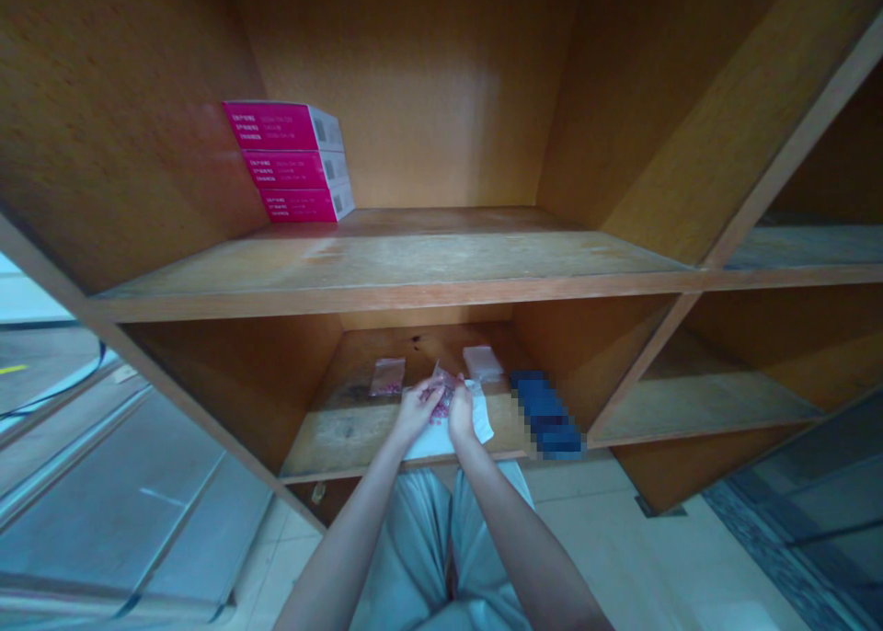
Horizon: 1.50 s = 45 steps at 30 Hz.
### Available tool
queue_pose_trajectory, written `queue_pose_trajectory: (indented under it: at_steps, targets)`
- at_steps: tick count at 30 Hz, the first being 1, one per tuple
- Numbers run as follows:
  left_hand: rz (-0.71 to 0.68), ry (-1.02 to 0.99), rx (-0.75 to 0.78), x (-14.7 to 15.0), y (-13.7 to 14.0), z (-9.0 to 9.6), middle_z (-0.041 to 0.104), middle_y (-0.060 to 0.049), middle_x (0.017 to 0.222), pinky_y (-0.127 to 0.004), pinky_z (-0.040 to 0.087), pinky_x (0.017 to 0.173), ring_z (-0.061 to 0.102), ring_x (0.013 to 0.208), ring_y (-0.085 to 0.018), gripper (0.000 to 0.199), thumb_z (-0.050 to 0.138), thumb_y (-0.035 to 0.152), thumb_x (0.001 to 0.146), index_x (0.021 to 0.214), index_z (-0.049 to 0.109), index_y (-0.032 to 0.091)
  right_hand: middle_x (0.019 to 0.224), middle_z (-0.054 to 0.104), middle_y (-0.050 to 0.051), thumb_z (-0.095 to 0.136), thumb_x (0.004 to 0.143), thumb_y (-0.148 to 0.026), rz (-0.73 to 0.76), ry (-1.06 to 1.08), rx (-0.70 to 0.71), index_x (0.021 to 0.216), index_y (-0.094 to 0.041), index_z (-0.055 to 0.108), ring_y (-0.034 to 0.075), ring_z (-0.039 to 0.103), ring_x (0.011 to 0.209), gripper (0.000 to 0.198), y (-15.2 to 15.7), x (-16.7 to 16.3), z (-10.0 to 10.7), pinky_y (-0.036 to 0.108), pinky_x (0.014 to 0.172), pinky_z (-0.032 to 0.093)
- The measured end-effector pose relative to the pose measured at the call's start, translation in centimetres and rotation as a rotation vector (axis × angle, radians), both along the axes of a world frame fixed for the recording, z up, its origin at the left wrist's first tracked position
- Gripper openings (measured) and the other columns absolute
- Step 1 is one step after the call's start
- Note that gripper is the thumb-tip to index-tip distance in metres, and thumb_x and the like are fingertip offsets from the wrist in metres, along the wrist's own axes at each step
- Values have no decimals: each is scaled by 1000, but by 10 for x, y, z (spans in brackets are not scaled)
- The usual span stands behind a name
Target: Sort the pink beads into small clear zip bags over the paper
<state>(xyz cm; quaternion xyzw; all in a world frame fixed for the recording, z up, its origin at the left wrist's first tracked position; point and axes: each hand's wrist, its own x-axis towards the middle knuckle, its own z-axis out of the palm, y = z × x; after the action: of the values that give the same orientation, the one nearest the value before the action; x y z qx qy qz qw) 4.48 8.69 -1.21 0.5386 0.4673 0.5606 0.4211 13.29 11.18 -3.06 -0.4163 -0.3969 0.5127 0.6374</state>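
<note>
On the lower shelf, my left hand [419,405] and my right hand [461,412] are close together over a white sheet [429,443]. Both hold a small clear plastic bag [442,376] between their fingers. Small red pieces [440,414] show below the bag, between my hands; whether they lie on the sheet or inside the bag I cannot tell. To the left of my hands lies another clear bag [387,376] with red pieces at its bottom. A stack of clear, empty-looking bags [482,362] lies just behind my right hand.
A dark blue blurred item [546,415] lies at the right of the lower shelf. Three pink boxes [293,162] are stacked on the upper shelf. The upper shelf's front edge [414,297] runs above and beyond my hands. A wooden divider [641,364] stands to the right.
</note>
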Motion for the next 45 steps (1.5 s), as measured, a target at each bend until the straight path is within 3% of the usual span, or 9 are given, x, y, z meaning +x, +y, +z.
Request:
queue_pose_trajectory:
  at_steps: [6, 18, 36, 41, 45]
  targets:
    - [-39, -13, 30, 0, -4, 3, 66, -9, 99, -35, 41, 88, 59, 92, -20, 29, 62, 33, 70, 94, 64, 16, 92, 67, 10, 34, 77, -36, -15, 11, 6, 85, -14, 63, 17, 62, 83, 37, -2, 0, 7, 27, 77, 45]
    - [-17, -10, 41, 1, -7, 4, 64, -10, 104, -35, 39, 90, 57, 97, -21, 34, 61, 35, 71, 98, 63, 15, 94, 67, 10, 35, 76, -36, -25, 6, 16, 86, -14, 63, 17, 61, 85, 37, 1, -1, 0, 29, 78, 45]
    - [66, 14, 47, 9, -9, 10, 67, -7, 96, -34, 45, 83, 61, 87, -21, 23, 59, 29, 71, 90, 66, 17, 91, 68, 12, 33, 79, -40, -4, 22, -52, 87, -13, 64, 19, 63, 81, 42, -4, 0, 8, 29, 76, 46]
    - [162, -104, 30, 1, -8, 7, 67, -8, 97, -34, 43, 85, 60, 89, -20, 26, 63, 30, 68, 90, 65, 16, 96, 67, 12, 34, 79, -39, 8, 55, -21, 89, -13, 63, 19, 62, 87, 40, -5, -1, 9, 30, 81, 45]
    - [249, -355, 36, -8, -9, 7, 67, -7, 93, -33, 42, 85, 61, 86, -18, 27, 67, 27, 64, 88, 65, 15, 92, 67, 12, 32, 80, -43, 14, 98, -59, 88, -13, 62, 20, 63, 85, 43, -3, -3, 5, 32, 79, 46]
